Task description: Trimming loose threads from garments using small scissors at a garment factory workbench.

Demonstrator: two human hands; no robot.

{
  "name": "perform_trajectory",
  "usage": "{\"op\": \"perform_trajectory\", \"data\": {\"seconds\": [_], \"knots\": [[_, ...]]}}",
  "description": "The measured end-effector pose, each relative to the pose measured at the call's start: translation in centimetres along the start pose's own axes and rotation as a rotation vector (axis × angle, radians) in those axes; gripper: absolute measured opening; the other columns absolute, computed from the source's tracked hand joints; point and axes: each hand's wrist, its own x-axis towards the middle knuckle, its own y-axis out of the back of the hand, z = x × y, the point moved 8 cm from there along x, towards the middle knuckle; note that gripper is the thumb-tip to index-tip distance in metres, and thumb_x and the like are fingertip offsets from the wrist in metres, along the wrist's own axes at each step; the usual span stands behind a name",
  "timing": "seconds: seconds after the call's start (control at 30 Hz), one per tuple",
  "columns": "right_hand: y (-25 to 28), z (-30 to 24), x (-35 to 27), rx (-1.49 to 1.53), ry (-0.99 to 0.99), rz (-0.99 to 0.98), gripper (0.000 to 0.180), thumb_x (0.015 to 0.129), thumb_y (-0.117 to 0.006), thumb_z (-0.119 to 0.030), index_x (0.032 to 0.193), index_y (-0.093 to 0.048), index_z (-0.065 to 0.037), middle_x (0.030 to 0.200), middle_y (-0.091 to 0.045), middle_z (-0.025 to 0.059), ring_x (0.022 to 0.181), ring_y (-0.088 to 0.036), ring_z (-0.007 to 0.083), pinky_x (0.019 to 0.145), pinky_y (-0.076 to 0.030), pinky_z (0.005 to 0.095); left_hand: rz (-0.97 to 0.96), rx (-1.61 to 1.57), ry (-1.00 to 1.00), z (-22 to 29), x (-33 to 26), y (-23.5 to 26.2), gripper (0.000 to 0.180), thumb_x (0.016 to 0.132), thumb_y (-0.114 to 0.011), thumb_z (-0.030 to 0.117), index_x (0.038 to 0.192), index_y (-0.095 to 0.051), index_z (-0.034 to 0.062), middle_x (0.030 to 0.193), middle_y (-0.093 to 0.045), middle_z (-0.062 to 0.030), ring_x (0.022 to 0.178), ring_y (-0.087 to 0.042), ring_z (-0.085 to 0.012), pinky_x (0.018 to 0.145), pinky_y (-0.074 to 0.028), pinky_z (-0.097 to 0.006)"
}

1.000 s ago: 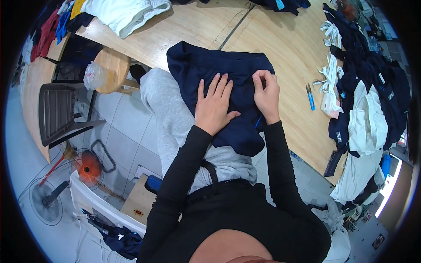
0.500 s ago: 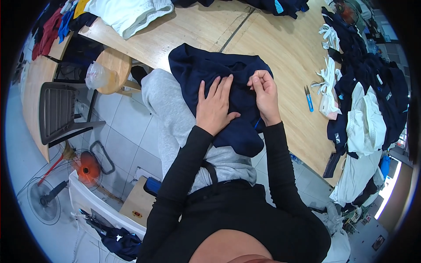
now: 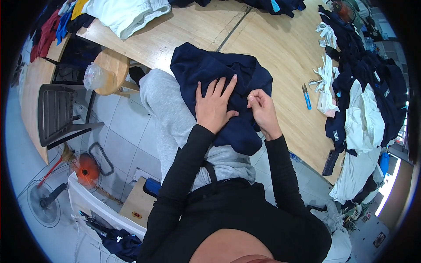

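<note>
By the near edge of the table (image 3: 289,65), left hand (image 3: 213,107), spread, seemingly steadies cloth (image 3: 188,65) while right hand (image 3: 263,110) pinches, what I cannot tell; next move likely needs steadiness.

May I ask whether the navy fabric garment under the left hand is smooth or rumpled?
Rumpled: the navy garment shows folds beside the left hand.

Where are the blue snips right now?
Head view, right side: the snips lie on the wooden table, just left of the white fabric strips.

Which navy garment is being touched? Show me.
The navy garment over the grey trousers, left hand flat on it; other navy clothes are untouched.
</note>
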Motion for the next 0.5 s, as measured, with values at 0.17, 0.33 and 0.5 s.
{"op": "perform_trajectory", "data": {"seconds": [0.17, 0.33, 0.5], "knots": [[0.3, -1.6, -1.3, 0.057, 0.037, 0.138, 0.008, 0.111, -0.058, -0.006, 0.106, -0.063, -0.004, 0.088, -0.061, -0.0027, 0.078, -0.056, 0.0047, 0.071, -0.044, 0.0220, 0.176, -0.177, -0.115, 0.3, -0.3, 1.7, 0.093, 0.075, -0.095, 0.033, 0.159, -0.055, 0.0211, 0.142, -0.066, -0.0085, 0.138, -0.059, -0.0289, 0.119, -0.039, -0.057], [-1.7, -6.1, -3.6, -0.179, 0.371, 0.225, 0.005, 0.109, -0.063, -0.007, 0.108, -0.063, -0.002, 0.100, -0.062, 0.0055, 0.080, -0.060, 0.0128, 0.071, -0.049, 0.0269, 0.458, -0.459, -0.251, 0.4, -0.8, 3.9, 0.043, 0.081, -0.087, 0.016, 0.123, -0.079, 0.0117, 0.115, -0.074, -0.0054, 0.111, -0.068, -0.0268, 0.096, -0.049, -0.042], [-4.9, -9.5, -6.0, -0.382, 0.554, 0.235, 0.004, 0.099, -0.066, 0.001, 0.103, -0.065, 0.000, 0.108, -0.057, 0.0165, 0.103, -0.060, 0.0342, 0.091, -0.051, 0.0407, 0.513, -0.523, -0.351, 0.9, -0.7, 3.2, 0.028, 0.080, -0.082, 0.013, 0.107, -0.082, 0.0087, 0.105, -0.076, -0.0040, 0.098, -0.071, -0.0256, 0.085, -0.051, -0.040]]}}
